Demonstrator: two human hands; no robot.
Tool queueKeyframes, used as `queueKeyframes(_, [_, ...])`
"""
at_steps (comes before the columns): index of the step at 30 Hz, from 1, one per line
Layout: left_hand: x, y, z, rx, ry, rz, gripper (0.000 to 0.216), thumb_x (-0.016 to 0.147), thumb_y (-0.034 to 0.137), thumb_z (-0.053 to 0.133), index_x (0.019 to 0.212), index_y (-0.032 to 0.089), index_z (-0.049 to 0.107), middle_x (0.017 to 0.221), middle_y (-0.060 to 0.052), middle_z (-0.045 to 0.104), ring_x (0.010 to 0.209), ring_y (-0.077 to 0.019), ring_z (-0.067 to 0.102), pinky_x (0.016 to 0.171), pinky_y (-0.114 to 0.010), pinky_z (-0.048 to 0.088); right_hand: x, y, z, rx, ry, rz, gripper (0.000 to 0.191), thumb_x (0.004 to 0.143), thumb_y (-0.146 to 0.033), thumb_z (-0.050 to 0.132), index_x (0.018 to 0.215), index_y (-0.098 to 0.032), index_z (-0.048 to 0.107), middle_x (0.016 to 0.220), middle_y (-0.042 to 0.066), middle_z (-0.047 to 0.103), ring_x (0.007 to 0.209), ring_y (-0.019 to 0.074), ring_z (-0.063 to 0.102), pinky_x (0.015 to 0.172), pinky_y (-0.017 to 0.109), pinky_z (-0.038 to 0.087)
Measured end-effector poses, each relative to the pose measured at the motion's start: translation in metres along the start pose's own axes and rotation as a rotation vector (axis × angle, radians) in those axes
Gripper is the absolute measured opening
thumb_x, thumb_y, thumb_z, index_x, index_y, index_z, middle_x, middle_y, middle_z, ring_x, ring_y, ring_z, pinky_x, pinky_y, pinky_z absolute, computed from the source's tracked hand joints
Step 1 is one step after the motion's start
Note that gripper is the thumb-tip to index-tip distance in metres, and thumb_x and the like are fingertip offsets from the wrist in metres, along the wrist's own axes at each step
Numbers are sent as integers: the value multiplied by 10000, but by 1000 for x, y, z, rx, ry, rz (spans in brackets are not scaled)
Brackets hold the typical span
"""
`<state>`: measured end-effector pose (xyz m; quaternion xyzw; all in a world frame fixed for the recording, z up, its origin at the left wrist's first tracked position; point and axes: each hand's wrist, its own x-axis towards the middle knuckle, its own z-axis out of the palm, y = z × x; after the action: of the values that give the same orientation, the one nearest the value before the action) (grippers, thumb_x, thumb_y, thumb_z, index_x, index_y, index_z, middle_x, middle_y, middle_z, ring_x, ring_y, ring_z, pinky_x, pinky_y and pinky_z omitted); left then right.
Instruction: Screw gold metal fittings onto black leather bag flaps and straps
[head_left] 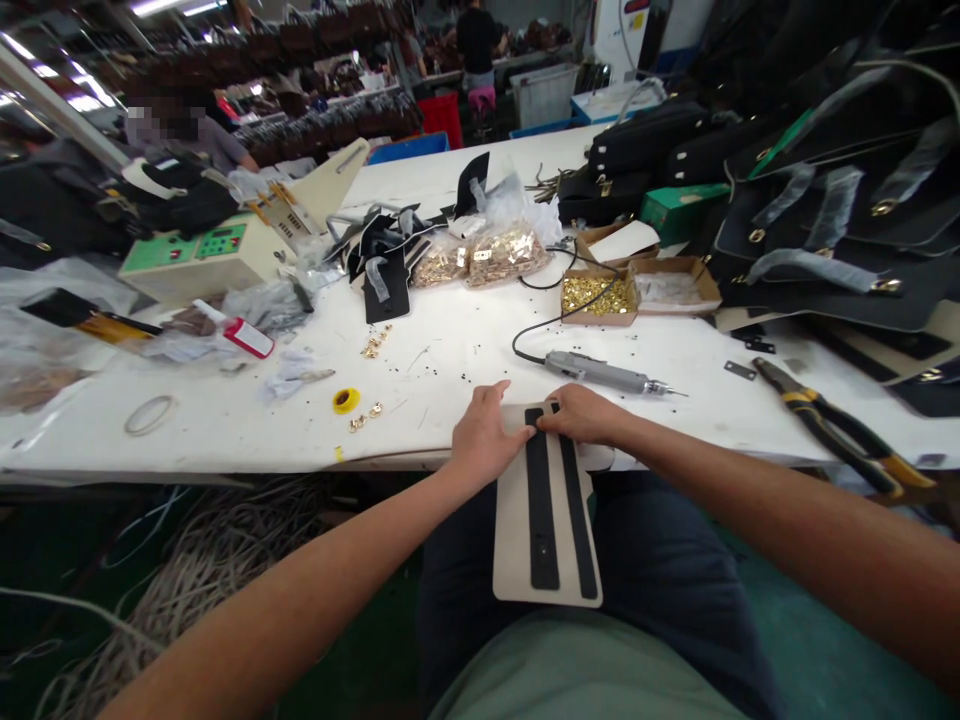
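One beige panel (510, 560) with two black strips (541, 500), held at the table (442, 420) edge.
Panel flat, round-cornered, near end above the lap (667, 580); strips long, narrow, matte. Left hand (487, 435) grasps the panel's far end, thumb on one strip; right hand (581, 415) grips the same end close beside it. Beyond, on the table: one slim grey power screwdriver (600, 372), one yellow tape roll (346, 401), one pair of pliers (832, 415), one cardboard box (600, 319) of small gold-coloured pieces (592, 293).

Yellow tape roll (346, 407) on the white tabletop (232, 430), red-and-white bottle (249, 338) to its left, green-panelled machine (206, 262) farther back.
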<state>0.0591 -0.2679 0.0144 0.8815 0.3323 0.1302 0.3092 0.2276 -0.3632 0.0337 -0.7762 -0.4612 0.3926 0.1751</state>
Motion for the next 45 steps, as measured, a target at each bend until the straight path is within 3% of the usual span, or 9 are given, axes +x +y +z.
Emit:
queueKeyframes(3, [-9,-5,2,96,62,316,498,775,257,810,1253,210,677,1374,-116,621,1271,-299,545,1082,-481,441,0,-1,-1,-9,6,-4,165,788,-303,630,720,-162,681,655,43,654,611,157,559,533,260,348])
queueKeyframes(5, [-11,-9,7,63,47,395,286,817,246,789,1099,220,745,1257,-90,700,1191,-281,597,1037,-480,476,0,-2,-1,-18,12,4,167,791,-298,628,732,-157,694,657,44,654,615,155,548,532,258,338])
queueKeyframes(15, [-3,-22,26,21,159,331,172,829,255,787,1000,278,788,1131,-29,763,1088,-285,646,948,-479,516,3,-5,-5,-48,36,85,216,777,-353,638,796,-172,755,678,37,704,615,158,604,516,244,356])
queueKeyframes(22, [-2,-28,26,66,146,340,171,841,294,776,1013,299,780,1129,-7,767,1099,-293,645,931,-491,503,-16,17,-4,-32,322,32,383,784,-445,700,1085,-212,747,939,44,771,843,200,670,687,268,431])
queueKeyframes(25, [-2,-28,24,94,145,349,168,844,315,773,1012,320,777,1135,9,766,1102,-296,651,925,-501,494,-27,37,-27,-8,504,-58,263,875,-397,635,1041,-228,748,927,13,771,796,162,671,718,253,462])
queueKeyframes(27, [-3,-27,23,104,147,357,164,842,317,773,1005,330,776,1131,15,768,1100,-299,654,921,-504,490,-25,50,-56,-139,575,-49,259,948,-381,549,993,-231,754,969,15,773,834,150,679,745,237,472])
queueKeyframes(34, [-5,-29,24,107,191,382,177,822,278,789,992,325,770,1111,6,775,1080,-299,663,921,-510,490,52,66,-153,-475,504,142,270,930,-324,558,986,-221,802,1118,111,767,1033,274,691,828,318,491])
queueKeyframes(41, [-6,-28,26,106,211,386,206,804,240,808,993,309,763,1114,-3,773,1079,-288,658,936,-499,490,119,65,-168,-609,340,215,475,762,-486,783,1159,-226,768,1169,150,752,1089,360,686,857,409,542])
queueKeyframes(45, [-6,-29,26,112,204,389,200,813,240,801,997,307,762,1123,-7,769,1083,-288,655,942,-499,484,126,68,-167,-599,303,194,389,831,-427,778,1133,-183,745,1127,137,741,1055,295,694,881,399,558])
